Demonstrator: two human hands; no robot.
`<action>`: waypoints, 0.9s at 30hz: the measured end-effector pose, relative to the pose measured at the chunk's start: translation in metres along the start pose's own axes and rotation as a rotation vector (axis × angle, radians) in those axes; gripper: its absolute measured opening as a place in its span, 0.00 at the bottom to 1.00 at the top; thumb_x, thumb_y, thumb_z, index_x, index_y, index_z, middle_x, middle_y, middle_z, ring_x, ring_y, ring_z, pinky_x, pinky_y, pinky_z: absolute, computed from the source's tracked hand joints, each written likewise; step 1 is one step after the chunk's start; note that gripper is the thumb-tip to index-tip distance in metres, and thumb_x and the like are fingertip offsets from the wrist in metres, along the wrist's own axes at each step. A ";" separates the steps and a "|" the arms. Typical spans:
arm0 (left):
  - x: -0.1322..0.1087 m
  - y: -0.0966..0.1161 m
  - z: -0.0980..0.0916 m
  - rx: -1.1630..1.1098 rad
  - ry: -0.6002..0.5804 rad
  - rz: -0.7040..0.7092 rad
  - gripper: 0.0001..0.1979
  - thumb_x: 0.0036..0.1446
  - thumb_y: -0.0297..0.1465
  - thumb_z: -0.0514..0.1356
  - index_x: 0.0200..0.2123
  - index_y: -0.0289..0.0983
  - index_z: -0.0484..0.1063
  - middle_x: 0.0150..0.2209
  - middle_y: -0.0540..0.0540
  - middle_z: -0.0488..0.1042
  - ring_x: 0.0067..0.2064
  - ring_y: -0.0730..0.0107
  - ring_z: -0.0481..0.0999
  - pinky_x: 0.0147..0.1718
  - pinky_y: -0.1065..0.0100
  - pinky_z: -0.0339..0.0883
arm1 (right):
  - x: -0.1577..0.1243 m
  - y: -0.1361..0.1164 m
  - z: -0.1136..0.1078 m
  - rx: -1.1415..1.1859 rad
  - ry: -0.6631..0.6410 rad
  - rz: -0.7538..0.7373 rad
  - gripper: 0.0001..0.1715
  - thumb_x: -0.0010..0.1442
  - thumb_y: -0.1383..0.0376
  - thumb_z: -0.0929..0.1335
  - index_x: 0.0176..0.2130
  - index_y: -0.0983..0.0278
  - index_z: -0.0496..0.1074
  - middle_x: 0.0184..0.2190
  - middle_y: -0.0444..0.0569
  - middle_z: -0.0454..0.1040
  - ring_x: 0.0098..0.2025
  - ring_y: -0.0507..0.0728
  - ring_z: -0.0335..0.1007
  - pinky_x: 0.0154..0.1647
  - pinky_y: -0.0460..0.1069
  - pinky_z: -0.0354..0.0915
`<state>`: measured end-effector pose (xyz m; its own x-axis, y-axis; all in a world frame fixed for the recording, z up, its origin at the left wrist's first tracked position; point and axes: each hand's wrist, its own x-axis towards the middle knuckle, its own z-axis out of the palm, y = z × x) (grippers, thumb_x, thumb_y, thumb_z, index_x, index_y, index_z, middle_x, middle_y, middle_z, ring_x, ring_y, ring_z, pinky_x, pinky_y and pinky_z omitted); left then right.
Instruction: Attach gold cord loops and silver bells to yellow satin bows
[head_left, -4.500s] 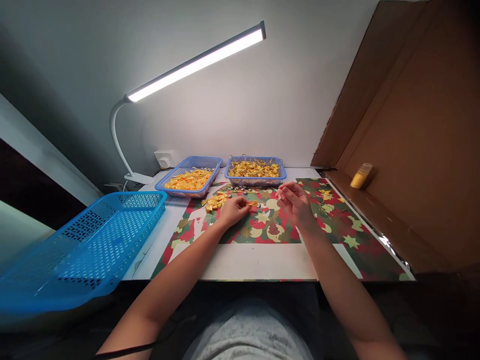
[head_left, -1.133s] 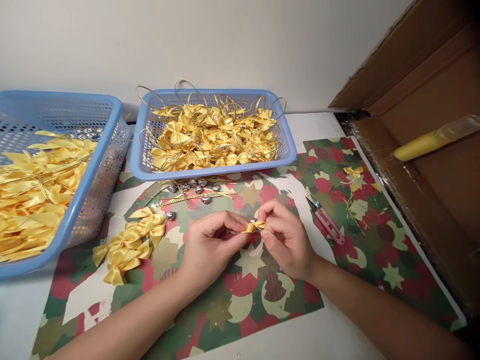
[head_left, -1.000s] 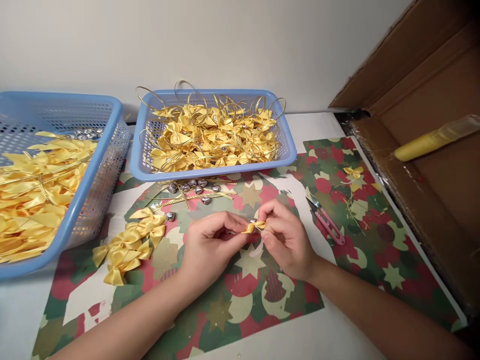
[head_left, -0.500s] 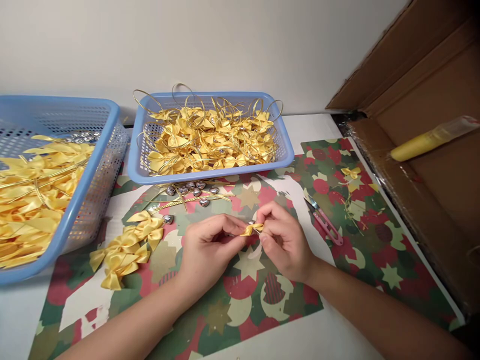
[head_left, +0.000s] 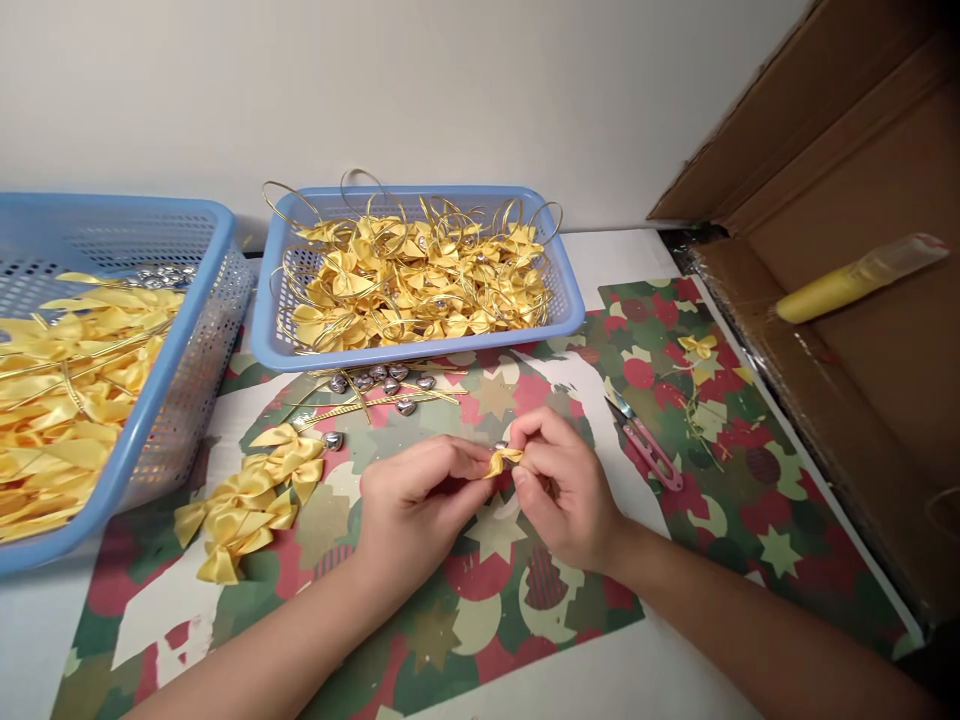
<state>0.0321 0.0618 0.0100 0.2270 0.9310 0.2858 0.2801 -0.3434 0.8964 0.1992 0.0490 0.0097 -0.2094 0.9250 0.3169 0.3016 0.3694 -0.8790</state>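
Note:
Between my two hands is a small yellow ribbon bow [head_left: 502, 460], with a bit of silver bell showing behind it. My left hand [head_left: 424, 495] pinches the bow's left side between thumb and fingers. My right hand [head_left: 562, 490] is closed at its right side, thumb against curled fingers; part of the bow is hidden there. Left of my hands lies a pile of yellow bows [head_left: 251, 505], with one silver heart-shaped bell [head_left: 332, 440] beside it. Several more silver bells [head_left: 390, 385] and gold cords [head_left: 352, 405] lie beyond my hands.
A blue basket [head_left: 420, 358] of bows with gold loops stands at the back. Another blue basket [head_left: 142, 400] with bows, cords and bells is at left. Pink thread snips [head_left: 649, 445] and a loose bow [head_left: 697, 346] lie right. Cardboard [head_left: 832, 380] borders the right side.
My right fingers have curled in closer around the bow's right side, and the bow is turned slightly. The whole view has shifted a little; the other things lie as before.

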 end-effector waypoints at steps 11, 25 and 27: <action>0.000 0.005 0.000 0.022 -0.023 0.149 0.09 0.53 0.20 0.64 0.25 0.38 0.72 0.28 0.50 0.80 0.30 0.72 0.80 0.31 0.73 0.75 | 0.000 -0.001 0.002 -0.067 -0.002 -0.066 0.13 0.61 0.74 0.59 0.26 0.63 0.57 0.33 0.48 0.62 0.35 0.53 0.62 0.34 0.49 0.64; 0.003 0.000 -0.004 -0.187 0.008 -0.094 0.07 0.53 0.24 0.64 0.25 0.37 0.72 0.28 0.45 0.81 0.29 0.68 0.81 0.28 0.70 0.76 | -0.008 0.014 0.003 0.164 0.078 0.007 0.10 0.59 0.69 0.70 0.39 0.59 0.65 0.35 0.46 0.71 0.40 0.54 0.71 0.39 0.50 0.69; 0.002 -0.001 -0.004 -0.155 -0.009 -0.027 0.06 0.53 0.23 0.64 0.25 0.37 0.73 0.29 0.45 0.81 0.30 0.68 0.81 0.29 0.70 0.76 | -0.009 0.014 0.003 0.170 0.101 0.077 0.09 0.60 0.68 0.69 0.40 0.60 0.66 0.33 0.45 0.71 0.37 0.53 0.71 0.37 0.49 0.69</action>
<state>0.0290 0.0647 0.0113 0.2296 0.9383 0.2586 0.1392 -0.2946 0.9454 0.2022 0.0457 -0.0065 -0.0945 0.9573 0.2731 0.1497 0.2848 -0.9468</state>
